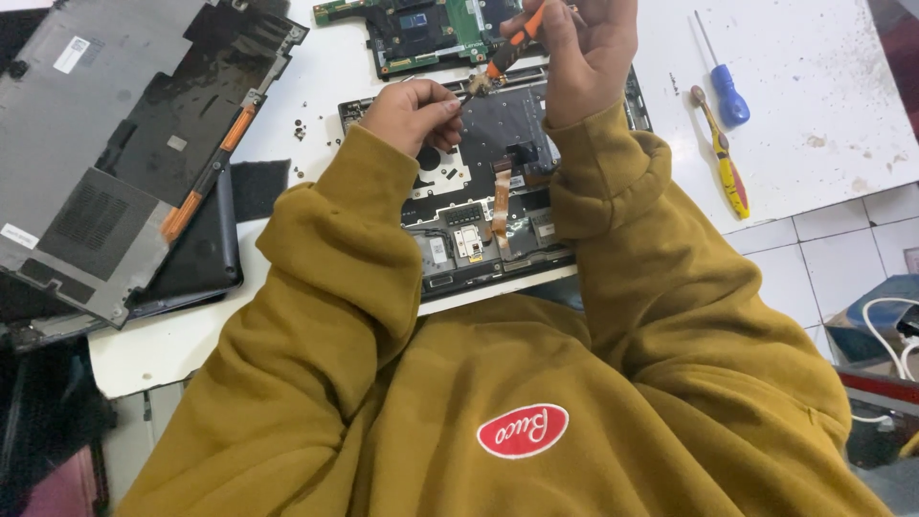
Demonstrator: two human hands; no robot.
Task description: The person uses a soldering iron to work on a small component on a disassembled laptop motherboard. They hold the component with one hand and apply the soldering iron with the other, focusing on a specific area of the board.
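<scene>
My left hand (414,110) is curled over the open laptop chassis (479,230), pinching a small part (476,85) at its fingertips. My right hand (579,48) is raised above the chassis and grips orange-handled pliers (512,43), whose tip meets that small part. Both arms wear mustard-yellow sleeves. The chassis lies on the white table (823,86) with its inner boards and an orange ribbon cable (501,206) exposed.
A green circuit board (421,29) lies beyond the chassis. A grey laptop bottom cover (124,144) rests on another dark laptop at the left. A blue screwdriver (726,91) and a yellow-and-red one (728,163) lie at the right. Small screws (300,129) are scattered nearby.
</scene>
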